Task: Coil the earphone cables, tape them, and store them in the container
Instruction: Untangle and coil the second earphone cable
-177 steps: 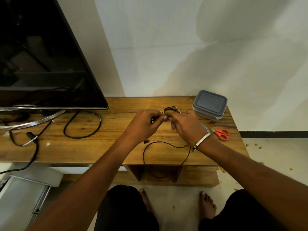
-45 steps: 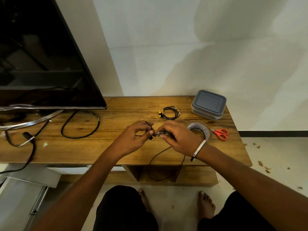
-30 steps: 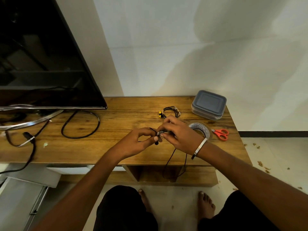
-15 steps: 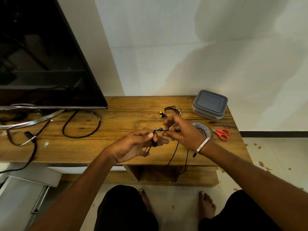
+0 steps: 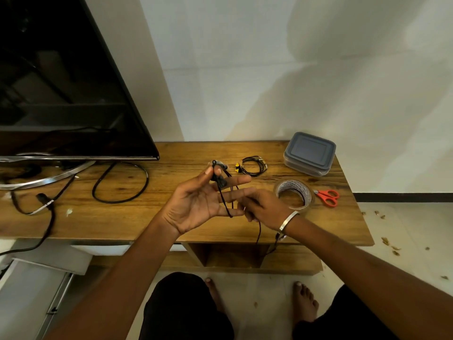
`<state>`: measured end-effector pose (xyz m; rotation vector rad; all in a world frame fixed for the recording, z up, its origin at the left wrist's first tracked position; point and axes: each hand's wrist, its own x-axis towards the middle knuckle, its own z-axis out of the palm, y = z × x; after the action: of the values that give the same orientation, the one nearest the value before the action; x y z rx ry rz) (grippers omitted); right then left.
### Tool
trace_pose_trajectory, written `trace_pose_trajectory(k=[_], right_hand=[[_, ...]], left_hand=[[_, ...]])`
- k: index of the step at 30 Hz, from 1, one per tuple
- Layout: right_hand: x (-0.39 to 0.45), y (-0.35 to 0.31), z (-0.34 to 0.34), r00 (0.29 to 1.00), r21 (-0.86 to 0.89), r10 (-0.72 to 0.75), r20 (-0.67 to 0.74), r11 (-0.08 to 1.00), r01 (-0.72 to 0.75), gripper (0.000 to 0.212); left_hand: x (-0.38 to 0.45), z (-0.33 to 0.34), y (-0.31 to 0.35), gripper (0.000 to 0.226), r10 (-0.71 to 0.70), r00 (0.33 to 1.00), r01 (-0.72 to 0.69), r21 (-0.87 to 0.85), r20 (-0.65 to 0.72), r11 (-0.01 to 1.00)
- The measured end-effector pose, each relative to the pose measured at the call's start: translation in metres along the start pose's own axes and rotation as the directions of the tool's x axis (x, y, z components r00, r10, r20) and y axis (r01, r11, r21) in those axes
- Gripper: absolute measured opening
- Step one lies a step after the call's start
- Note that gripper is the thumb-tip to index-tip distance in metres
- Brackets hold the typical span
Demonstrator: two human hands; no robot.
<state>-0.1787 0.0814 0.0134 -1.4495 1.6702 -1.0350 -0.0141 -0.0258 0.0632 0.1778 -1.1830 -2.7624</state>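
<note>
My left hand (image 5: 199,204) is raised palm up over the wooden table (image 5: 171,217), fingers spread, thumb pinching the earbud end of a black earphone cable (image 5: 224,200) that runs across its fingers. My right hand (image 5: 263,208) grips the same cable just right of the left fingertips; the rest hangs over the table's front edge. A second, coiled earphone (image 5: 252,165) with a yellow tip lies at the back. A grey lidded container (image 5: 309,153) stands at the back right. A tape roll (image 5: 294,193) and orange scissors (image 5: 327,196) lie to the right.
A large black TV (image 5: 61,82) fills the left, with its metal stand (image 5: 44,175) and a looped black power cable (image 5: 121,182) on the table. White wall behind. My bare feet are on the tiled floor below the table's open shelf.
My left hand has turned palm up and spread its fingers. The right hand has dropped lower and drawn the cable down across the left fingers.
</note>
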Motion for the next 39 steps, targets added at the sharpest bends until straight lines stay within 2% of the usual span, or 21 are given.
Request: trace_pose_trajectory(k=[5, 12, 17, 19, 22, 26, 28, 32, 39], right_hand=[[0.001, -0.003, 0.011, 1.0, 0.047, 0.028, 0.015, 0.999, -0.028, 0.026], [-0.003, 0.013, 0.016, 0.983, 0.019, 0.105, 0.152, 0.994, -0.109, 0.025], [-0.007, 0.009, 0.025, 0.972, -0.055, 0.063, 0.227, 0.997, -0.052, 0.027], [-0.007, 0.007, 0.022, 0.972, -0.068, 0.055, 0.23, 0.997, -0.041, 0.025], [-0.008, 0.001, 0.018, 0.969, -0.085, 0.024, 0.244, 0.996, -0.004, 0.022], [-0.01, -0.003, 0.014, 0.985, 0.011, -0.009, 0.17, 1.0, 0.007, 0.019], [-0.01, -0.005, 0.009, 0.993, 0.074, -0.004, 0.117, 0.997, -0.005, 0.018], [-0.01, -0.008, -0.005, 0.999, 0.132, -0.008, 0.045, 0.991, 0.002, 0.017], [-0.004, -0.001, -0.016, 0.996, -0.007, -0.053, -0.068, 0.999, 0.052, 0.014]], left_hand=[[0.003, 0.0, -0.003, 0.016, 0.063, 0.997, -0.061, 0.046, -0.049, 0.997], [0.006, 0.0, -0.002, 0.015, 0.148, 0.986, -0.143, 0.064, -0.082, 0.988], [0.009, -0.003, -0.006, 0.021, 0.222, 0.96, -0.172, 0.27, -0.171, 0.948], [0.008, -0.004, -0.009, 0.021, 0.251, 0.941, -0.144, 0.404, -0.227, 0.903], [0.006, -0.007, -0.012, 0.016, 0.326, 0.899, -0.057, 0.66, -0.293, 0.749], [0.006, -0.022, -0.018, 0.015, 0.307, 0.918, 0.056, 0.848, -0.251, 0.527], [0.004, -0.03, -0.022, 0.014, 0.278, 0.925, 0.11, 0.882, -0.259, 0.459], [0.001, -0.04, -0.027, 0.015, 0.227, 0.934, 0.168, 0.901, -0.275, 0.4], [0.0, -0.034, -0.026, 0.017, 0.108, 0.968, 0.166, 0.901, -0.226, 0.401]])
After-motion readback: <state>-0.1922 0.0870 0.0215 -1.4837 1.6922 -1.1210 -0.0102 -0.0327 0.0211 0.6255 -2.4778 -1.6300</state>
